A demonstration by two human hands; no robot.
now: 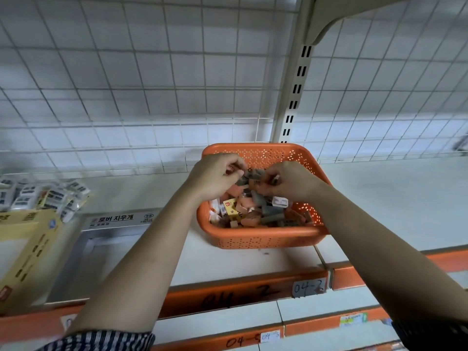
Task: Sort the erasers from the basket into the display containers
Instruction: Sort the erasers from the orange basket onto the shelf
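Figuring the erasers (249,207) in the orange basket (263,240) are light, grippy little blocks, so fingertip pinches across the short sides work, like left hand (217,177) and right hand (291,184) seem to be doing at its 12 o'clock.

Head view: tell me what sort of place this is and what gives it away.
Probably a shop's stationery aisle: a slotted shelf upright and wire-grid back panel, an orange shelf edge with handwritten 04-2 labels, and a printed display container beside the basket of packaged erasers.
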